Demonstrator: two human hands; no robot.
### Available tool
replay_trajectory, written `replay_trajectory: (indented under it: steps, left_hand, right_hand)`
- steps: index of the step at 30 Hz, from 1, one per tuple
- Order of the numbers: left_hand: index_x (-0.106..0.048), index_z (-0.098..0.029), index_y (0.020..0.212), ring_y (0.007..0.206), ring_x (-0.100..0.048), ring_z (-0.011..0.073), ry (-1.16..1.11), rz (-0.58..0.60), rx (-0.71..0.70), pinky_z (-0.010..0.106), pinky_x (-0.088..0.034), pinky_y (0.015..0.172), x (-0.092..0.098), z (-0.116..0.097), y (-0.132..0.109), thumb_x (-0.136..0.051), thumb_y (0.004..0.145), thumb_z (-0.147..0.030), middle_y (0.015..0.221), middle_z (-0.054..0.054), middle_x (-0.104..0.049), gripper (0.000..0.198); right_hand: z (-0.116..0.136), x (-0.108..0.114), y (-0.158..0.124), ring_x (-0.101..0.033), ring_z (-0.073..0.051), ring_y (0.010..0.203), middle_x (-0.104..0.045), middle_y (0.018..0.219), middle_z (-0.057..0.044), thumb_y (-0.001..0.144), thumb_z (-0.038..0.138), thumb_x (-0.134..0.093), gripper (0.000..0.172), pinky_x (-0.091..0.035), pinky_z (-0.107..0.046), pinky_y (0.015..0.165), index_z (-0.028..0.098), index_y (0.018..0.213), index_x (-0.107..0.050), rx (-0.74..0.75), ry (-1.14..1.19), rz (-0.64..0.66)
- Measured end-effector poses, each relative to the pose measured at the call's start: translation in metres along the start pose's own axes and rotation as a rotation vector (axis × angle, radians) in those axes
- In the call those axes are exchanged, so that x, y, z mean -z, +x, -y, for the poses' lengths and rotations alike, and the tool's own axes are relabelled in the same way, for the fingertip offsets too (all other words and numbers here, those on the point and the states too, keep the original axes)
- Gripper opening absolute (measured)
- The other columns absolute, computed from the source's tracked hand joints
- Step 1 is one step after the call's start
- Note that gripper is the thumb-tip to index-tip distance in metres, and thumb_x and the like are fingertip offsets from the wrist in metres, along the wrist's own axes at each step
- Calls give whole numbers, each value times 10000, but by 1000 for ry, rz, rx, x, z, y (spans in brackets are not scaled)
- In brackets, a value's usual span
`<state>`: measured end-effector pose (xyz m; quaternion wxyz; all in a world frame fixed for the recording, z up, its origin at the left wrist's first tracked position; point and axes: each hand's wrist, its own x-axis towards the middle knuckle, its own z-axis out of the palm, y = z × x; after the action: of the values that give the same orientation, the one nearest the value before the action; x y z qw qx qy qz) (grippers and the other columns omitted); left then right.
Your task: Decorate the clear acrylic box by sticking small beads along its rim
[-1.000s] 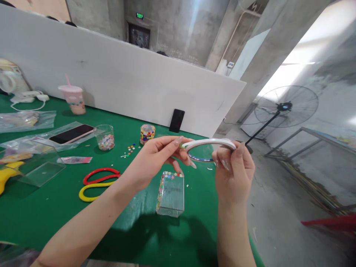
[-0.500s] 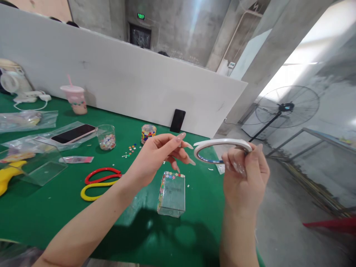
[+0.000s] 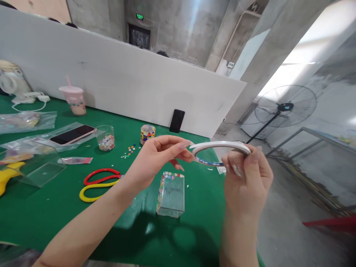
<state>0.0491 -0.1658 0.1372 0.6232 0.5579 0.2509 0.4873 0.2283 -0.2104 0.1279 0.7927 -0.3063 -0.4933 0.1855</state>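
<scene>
In the head view, the left hand (image 3: 155, 157) has moved: half a second ago its fingers were spread out, away from the roll of white tape (image 3: 221, 144), and now its fingertips are right by the loose end. The thumb and fingers are bent close together, but I cannot tell if they pinch the tape. The right hand (image 3: 247, 180) has its thumb and fingers closed around the other side of the roll. The roll is up in the air, tipped so it looks like a thin oval, over the right edge of the green desk (image 3: 27, 218). Lower down, a clear box (image 3: 172, 194) sits on the desk, between the near edge and the right edge, with little stars along its top and bright bits down its left side. Red and yellow scissors (image 3: 101, 170) lie nearer the left edge, partly behind the left arm. Toward the far edge are a clear cup (image 3: 106, 143) of tiny bits and a small colorful jar (image 3: 147, 135). A black phone (image 3: 177, 121) leans on the white board (image 3: 125, 81) at the far edge.
</scene>
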Motion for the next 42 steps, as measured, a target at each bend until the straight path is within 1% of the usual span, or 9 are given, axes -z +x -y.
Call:
replay_trajectory:
  steps: [2, 4, 9, 14, 18, 24, 28, 35, 42]
  left_hand:
    - [-771, -209, 923, 802, -773, 157, 38, 36, -16, 156, -590, 563, 2, -3, -2, -734, 874, -274, 804, 35, -805, 90]
    - [-774, -217, 919, 796, -779, 173, 85, 53, -36, 171, -602, 556, 2, -5, -6, -744, 857, -243, 801, 32, -810, 73]
    - [-770, -228, 877, 691, -767, 165, 177, 52, -45, 172, -595, 516, -1, -9, -12, -775, 806, -221, 727, 9, -797, 71]
    - [-775, -214, 861, 581, -717, 159, 223, 63, -90, 209, -571, 472, -5, -9, -15, -793, 772, -232, 672, 17, -774, 93]
    - [-777, -217, 867, 625, -732, 174, 181, 85, -113, 221, -570, 482, -7, -9, -16, -777, 780, -223, 697, 26, -783, 87]
    - [-781, -232, 854, 628, -730, 145, 136, 72, -134, 194, -584, 503, -7, -11, -18, -778, 777, -168, 713, 1, -788, 101]
    - [-789, -227, 856, 662, -744, 160, 146, 51, -146, 203, -603, 519, -6, -11, -20, -795, 771, -184, 744, 9, -794, 95]
    - [-794, -236, 864, 716, -773, 154, 126, 62, -147, 143, -604, 531, -7, -14, -20, -781, 798, -173, 759, -8, -804, 92]
    - [-789, -222, 892, 725, -778, 144, 122, 57, -161, 121, -609, 548, -6, -15, -21, -782, 817, -184, 777, -16, -810, 84]
  right_hand:
    - [2, 2, 0, -333, -95, 507, -314, 559, 61, 925, 388, -667, 201, -302, -266, 488, 226, 858, -766, -6, 12, -2]
    - [5, 3, 0, -328, -95, 507, -310, 556, 62, 929, 374, -665, 187, -304, -264, 493, 232, 868, -770, -13, 29, -2]
    - [8, 4, 0, -315, -99, 490, -328, 527, 62, 937, 354, -653, 182, -316, -268, 495, 251, 864, -784, 75, 44, 42]
    - [4, 7, 1, -342, -108, 489, -309, 505, 64, 926, 364, -664, 182, -307, -267, 481, 248, 835, -770, 137, 8, 77]
    - [2, 11, -1, -333, -112, 471, -346, 489, 56, 923, 392, -659, 179, -283, -270, 472, 275, 846, -769, 191, -52, 106]
    - [3, 12, -3, -367, -115, 489, -433, 529, 33, 943, 378, -634, 189, -275, -276, 465, 283, 877, -784, 182, -75, 125]
    - [4, 11, -2, -367, -118, 497, -417, 526, 35, 950, 352, -626, 193, -267, -275, 459, 271, 863, -777, 186, -62, 118]
    - [1, 13, -1, -316, -107, 472, -310, 499, 59, 959, 312, -608, 204, -240, -276, 472, 239, 864, -773, 228, -60, 134]
    - [4, 14, 1, -319, -102, 466, -362, 504, 57, 959, 277, -611, 189, -250, -276, 490, 219, 890, -777, 264, -54, 150]
